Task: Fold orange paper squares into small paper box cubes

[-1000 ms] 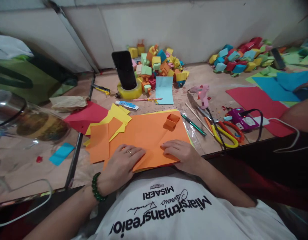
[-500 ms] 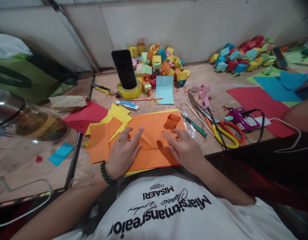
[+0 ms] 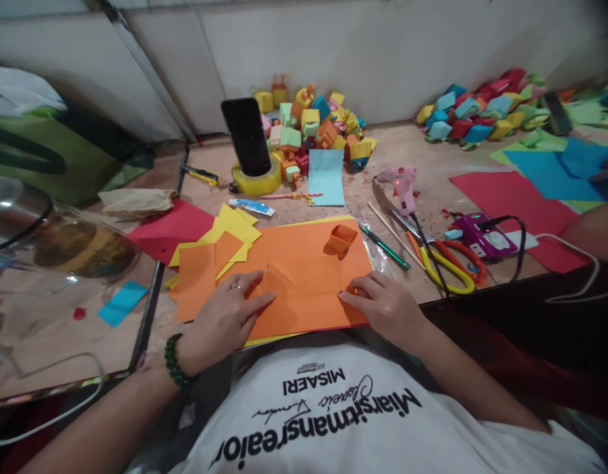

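Note:
In front of me lies a stack of orange paper point(image 3: 304, 313), with yellow and red edges showing beneath. A creased orange piece point(image 3: 304, 280) rests on it, its outline hard to make out against the same colour. My left hand point(image 3: 229, 313) is open, its index fingertip touching the paper at the left of the creases. On the right side, my right hand point(image 3: 387, 303) lies open with its fingertips on the orange paper. Behind it sits a small folded orange paper box point(image 3: 342, 239), near the stack's far right corner.
Yellow paper pieces point(image 3: 229, 227) and orange strips point(image 3: 198, 276) lie left. A green pen point(image 3: 385, 247), a pink glue gun point(image 3: 403, 186) and scissors point(image 3: 439, 260) are right. Behind stand a phone point(image 3: 247, 138) and folded paper models point(image 3: 308, 125). Another person's arm point(image 3: 597, 234) shows far right.
Both hands have moved apart and toward me, from above the middle of the orange paper to its left and right sides. The creased piece looks flatter.

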Tool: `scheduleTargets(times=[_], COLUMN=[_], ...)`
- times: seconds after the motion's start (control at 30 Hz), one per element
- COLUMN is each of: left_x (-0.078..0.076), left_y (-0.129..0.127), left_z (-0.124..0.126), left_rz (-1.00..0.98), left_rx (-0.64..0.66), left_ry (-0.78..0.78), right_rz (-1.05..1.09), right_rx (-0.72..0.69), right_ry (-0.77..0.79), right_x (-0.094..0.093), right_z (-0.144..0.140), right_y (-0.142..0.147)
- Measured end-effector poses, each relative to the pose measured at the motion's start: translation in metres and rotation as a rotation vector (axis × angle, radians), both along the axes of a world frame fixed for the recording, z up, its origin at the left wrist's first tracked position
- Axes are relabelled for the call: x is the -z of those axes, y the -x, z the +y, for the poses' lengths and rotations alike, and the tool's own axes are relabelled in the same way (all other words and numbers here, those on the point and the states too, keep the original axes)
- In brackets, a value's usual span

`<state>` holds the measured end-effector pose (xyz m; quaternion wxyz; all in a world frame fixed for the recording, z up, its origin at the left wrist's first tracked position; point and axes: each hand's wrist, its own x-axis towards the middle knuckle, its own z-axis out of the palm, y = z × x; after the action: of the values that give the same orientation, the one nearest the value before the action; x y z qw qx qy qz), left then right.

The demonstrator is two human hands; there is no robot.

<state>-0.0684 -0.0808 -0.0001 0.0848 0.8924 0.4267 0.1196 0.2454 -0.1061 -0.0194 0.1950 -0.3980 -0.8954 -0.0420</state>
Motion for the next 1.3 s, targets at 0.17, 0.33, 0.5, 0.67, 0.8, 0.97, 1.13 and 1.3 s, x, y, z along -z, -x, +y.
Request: scheduleTargets(times=[0.17, 0.33, 0.5, 0.67, 0.8, 0.97, 1.13, 1.3], left_x=[0.003, -0.018, -0.034, -0.036, -0.038, -0.029, -0.020, -0.008], left_y=[-0.013, -0.031, -0.039, -0.050, -0.047, -0.029, -0.016, -0.016], left_z=[0.019, 0.013, -0.021, -0.039, -0.029, -0.005, 0.009, 0.013], left_rz=[-0.288, -0.381, -0.190, 0.000, 0.060, 0.067, -0.002, -0.197], left_rx=[-0.286, -0.275, 0.164, 0.330, 0.222, 0.196, 0.262, 0.062], left_ry=[0.285, 0.235, -0.262, -0.430, -0.429, -0.356, -0.091, 0.293], right_rz=[0.068, 0.150, 0.267, 0.244, 0.368, 0.506, 0.471, 0.490], right_rx=[0.028, 0.049, 0.090, -0.075, -0.171, -0.236, -0.184, -0.032], right_ry=[-0.038, -0.019, -0.259, -0.306, -0.182, -0.065, 0.177, 0.227], right_x=[-0.002, -0.003, -0.021, -0.024, -0.010, 0.008, 0.008, -0.002], right_z=[-0.002, -0.004, -0.010, -0.005, 0.004, 0.009, 0.005, -0.006], right_y=[0.007, 0.011, 0.030, 0.043, 0.042, 0.038, 0.030, 0.029])
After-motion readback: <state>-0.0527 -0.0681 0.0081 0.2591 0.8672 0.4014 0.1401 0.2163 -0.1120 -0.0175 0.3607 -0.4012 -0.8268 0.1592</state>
